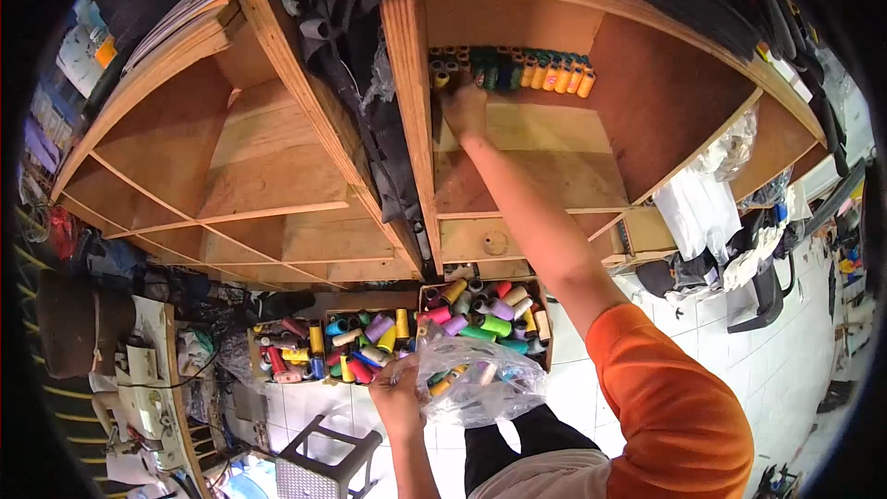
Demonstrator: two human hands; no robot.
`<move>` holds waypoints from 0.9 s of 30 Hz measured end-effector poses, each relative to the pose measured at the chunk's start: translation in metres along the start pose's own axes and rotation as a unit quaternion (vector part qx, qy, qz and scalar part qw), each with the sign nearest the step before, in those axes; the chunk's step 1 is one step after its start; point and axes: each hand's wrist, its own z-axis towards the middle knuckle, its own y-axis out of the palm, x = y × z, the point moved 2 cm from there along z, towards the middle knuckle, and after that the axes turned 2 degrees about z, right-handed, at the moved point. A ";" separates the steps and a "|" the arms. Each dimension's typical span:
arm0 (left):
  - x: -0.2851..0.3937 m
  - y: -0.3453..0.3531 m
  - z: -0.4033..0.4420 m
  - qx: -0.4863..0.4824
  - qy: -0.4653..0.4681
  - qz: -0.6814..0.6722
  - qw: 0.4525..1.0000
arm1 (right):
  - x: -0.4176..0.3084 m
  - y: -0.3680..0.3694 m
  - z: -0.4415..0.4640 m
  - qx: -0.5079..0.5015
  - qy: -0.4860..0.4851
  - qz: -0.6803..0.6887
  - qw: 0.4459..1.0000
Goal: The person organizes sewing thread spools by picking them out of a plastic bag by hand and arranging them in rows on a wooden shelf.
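Note:
My right hand [465, 109] reaches into the upper shelf compartment, at the left end of rows of thread spools; its fingers are partly hidden in shade. Beside it stand dark green spools [500, 74] and, further right, orange spools [562, 79], all upright. My left hand [397, 395] is closed on the edge of a clear plastic bag [480, 407], low in front of my body. A few spools, one of them yellow-orange [447, 381], show through the bag. Boxes of mixed coloured spools [497, 307] lie just beyond the bag.
The wooden shelf [420, 129] has a second set of compartments on the left [277, 152]. A dark plastic stool [325, 462] stands at the lower left, near a sewing machine table [176, 397]. White plastic bags [698, 212] hang at the right.

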 end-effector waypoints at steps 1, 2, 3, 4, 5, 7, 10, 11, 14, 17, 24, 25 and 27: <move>-0.004 -0.003 0.002 -0.005 0.004 0.003 1.000 | 0.000 0.002 0.000 -0.008 -0.003 -0.012 1.000; -0.007 -0.006 0.004 -0.011 0.008 0.007 1.000 | 0.001 0.003 -0.001 -0.017 -0.006 -0.023 1.000; -0.007 -0.006 0.004 -0.012 0.009 0.008 1.000 | -0.002 0.002 -0.001 -0.026 -0.009 -0.035 0.999; -0.007 -0.006 0.005 -0.013 0.011 0.008 1.000 | -0.005 0.000 -0.002 -0.028 0.003 -0.029 0.999; -0.006 -0.005 0.007 -0.015 0.014 0.007 1.000 | -0.008 -0.002 -0.002 -0.029 0.014 -0.023 0.999; -0.012 -0.008 0.010 -0.011 0.019 0.010 1.000 | -0.003 0.001 -0.005 -0.040 0.030 -0.026 0.998; -0.012 -0.007 0.009 -0.007 0.016 0.009 1.000 | -0.002 -0.002 -0.004 -0.056 0.032 -0.039 0.997; -0.010 -0.007 0.008 -0.005 0.012 0.007 1.000 | -0.002 -0.008 -0.006 -0.057 0.029 -0.034 0.997; 0.006 -0.004 -0.001 0.014 -0.001 0.016 1.000 | -0.004 -0.033 -0.016 -0.054 0.094 0.054 0.993; 0.020 -0.003 -0.006 0.031 0.045 0.083 0.995 | -0.039 -0.095 -0.041 -0.153 0.333 0.460 0.809; 0.063 0.003 -0.035 -0.015 0.017 -0.047 0.999 | -0.164 -0.268 -0.145 -0.718 0.213 0.521 0.408; 0.067 0.004 -0.039 -0.031 0.020 -0.074 0.997 | -0.176 -0.268 -0.171 -0.746 0.181 0.476 0.430; 0.073 0.005 -0.053 -0.056 0.020 -0.097 0.994 | -0.180 -0.261 -0.225 -0.752 0.030 0.282 0.596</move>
